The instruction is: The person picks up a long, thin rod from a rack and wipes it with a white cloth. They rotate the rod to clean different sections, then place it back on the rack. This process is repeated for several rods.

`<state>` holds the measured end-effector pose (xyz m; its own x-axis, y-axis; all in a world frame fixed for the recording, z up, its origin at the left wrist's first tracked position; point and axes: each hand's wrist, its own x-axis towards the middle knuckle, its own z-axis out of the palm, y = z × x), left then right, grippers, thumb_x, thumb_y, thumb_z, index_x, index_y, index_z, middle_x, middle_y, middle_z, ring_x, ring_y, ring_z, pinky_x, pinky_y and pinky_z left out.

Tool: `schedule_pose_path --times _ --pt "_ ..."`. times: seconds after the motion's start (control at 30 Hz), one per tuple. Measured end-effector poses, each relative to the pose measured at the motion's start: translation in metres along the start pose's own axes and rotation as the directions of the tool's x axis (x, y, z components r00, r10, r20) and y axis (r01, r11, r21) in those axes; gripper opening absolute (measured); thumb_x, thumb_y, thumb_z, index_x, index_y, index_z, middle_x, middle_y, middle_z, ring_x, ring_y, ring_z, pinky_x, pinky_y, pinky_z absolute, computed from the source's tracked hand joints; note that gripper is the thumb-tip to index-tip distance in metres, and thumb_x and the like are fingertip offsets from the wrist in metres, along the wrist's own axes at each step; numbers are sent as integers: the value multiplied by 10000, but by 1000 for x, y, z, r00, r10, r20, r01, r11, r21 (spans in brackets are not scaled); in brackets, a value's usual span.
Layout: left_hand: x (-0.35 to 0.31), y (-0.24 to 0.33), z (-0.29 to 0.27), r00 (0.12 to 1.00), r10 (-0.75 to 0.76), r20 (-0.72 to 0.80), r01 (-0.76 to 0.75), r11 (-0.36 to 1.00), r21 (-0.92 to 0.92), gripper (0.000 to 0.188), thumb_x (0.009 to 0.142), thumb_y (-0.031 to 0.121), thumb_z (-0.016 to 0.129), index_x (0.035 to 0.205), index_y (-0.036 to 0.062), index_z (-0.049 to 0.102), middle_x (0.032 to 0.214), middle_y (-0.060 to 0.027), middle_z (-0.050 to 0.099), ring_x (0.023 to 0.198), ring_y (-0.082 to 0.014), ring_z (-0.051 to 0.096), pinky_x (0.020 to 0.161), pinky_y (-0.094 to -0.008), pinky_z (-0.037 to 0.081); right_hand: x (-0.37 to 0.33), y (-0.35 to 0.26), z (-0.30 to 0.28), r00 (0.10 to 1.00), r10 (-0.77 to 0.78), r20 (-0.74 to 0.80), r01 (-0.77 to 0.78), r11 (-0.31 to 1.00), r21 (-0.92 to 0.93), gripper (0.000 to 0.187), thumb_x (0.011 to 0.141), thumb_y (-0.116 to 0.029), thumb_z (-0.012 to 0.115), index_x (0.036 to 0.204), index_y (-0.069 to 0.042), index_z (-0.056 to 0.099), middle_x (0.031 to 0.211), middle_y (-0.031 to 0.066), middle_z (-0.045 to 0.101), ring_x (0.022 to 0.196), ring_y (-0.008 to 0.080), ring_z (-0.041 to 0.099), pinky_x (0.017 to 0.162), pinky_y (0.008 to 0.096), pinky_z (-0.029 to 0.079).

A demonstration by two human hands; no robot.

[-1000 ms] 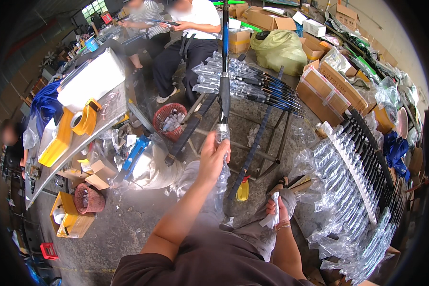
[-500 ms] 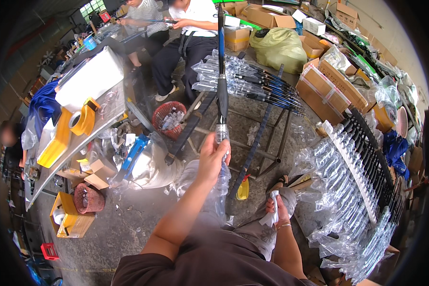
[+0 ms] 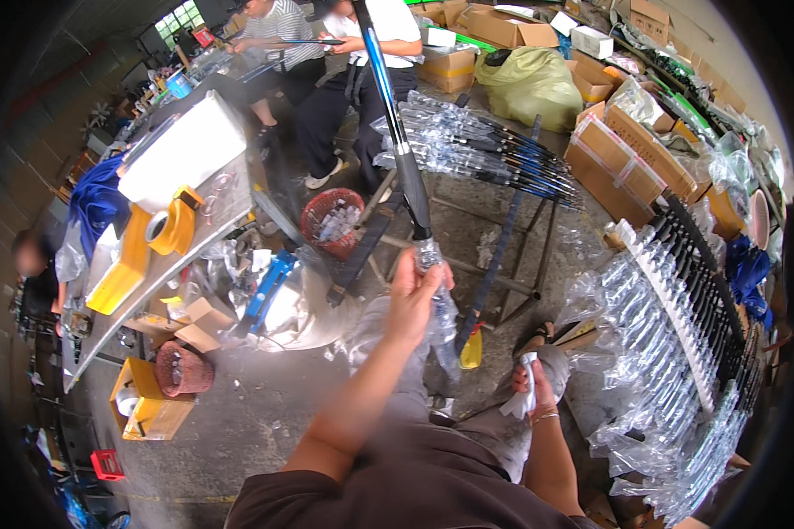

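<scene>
My left hand [image 3: 419, 295] is closed around the plastic-wrapped lower end of a fishing rod [image 3: 411, 183]. The rod has a black grip and a blue-and-black shaft; it rises away from me, leaning left, and its far end runs out of view at the top. Clear plastic wrapping [image 3: 445, 331] hangs below my fist. By my right knee, my right hand [image 3: 539, 390] grips a crumpled white cloth [image 3: 520, 401]. Beyond the held rod, several similar rods [image 3: 503, 154] with plastic-covered ends lie across a metal frame [image 3: 525, 304].
To the right, many plastic-wrapped rods [image 3: 653, 344] lean in a white notched rack [image 3: 670, 304]. A worktable [image 3: 229, 207] at left bears yellow tape rolls [image 3: 169, 231]. A red basket [image 3: 331, 220] stands on the floor. Two people sit at the back, near cardboard boxes [image 3: 613, 163].
The rod has gone from upright to leaning left at its far end. My view has shifted slightly, so the surroundings sit farther right. Both hands keep their hold.
</scene>
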<state>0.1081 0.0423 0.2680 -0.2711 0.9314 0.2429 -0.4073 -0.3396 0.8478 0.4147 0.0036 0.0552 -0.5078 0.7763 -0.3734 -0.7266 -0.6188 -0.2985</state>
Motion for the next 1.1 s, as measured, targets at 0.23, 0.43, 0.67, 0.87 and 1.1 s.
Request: schedule_pose_path --times 0.23,0.43,0.67,0.87,1.1 --pt "6 0 6 999 -3 -36 0 998 -69 227 962 102 531 1167 84 434 1032 -106 589 945 -201 577 875 -360 466 2 1 1 999 -9 -49 7 999 -53 204 972 -309 532 1046 -122 497 807 46 501 630 100 419 478 207 352" --pt "9 -6 7 999 -12 -37 9 997 -74 212 962 92 528 1151 91 431 1104 -147 596 1024 -251 601 928 -399 472 1 1 5 998 -18 -63 14 998 -66 223 977 -324 519 1034 -111 487 792 36 482 614 90 400 475 202 348" --pt "9 -6 10 998 -27 -60 21 995 -99 208 961 113 540 1139 95 434 1132 -159 592 1042 -268 601 938 -413 472 1 -2 -10 999 30 -16 -31 999 -32 239 967 -318 536 1023 -88 506 803 51 504 634 108 425 493 217 364" --pt "8 -6 6 996 -71 -51 58 974 -217 265 975 154 493 1228 110 429 985 -118 574 864 -222 572 838 -398 462 2 0 -5 999 6 -47 -6 1000 -10 236 970 -313 528 1027 -85 505 810 54 505 641 109 425 497 216 365" --pt "13 7 -4 997 -69 31 76 951 -301 275 962 366 523 1119 149 460 817 -34 505 549 -87 397 534 -267 358 5 -3 -11 998 61 -4 -61 998 15 240 964 -314 537 1018 -82 506 818 55 505 644 117 424 493 222 364"
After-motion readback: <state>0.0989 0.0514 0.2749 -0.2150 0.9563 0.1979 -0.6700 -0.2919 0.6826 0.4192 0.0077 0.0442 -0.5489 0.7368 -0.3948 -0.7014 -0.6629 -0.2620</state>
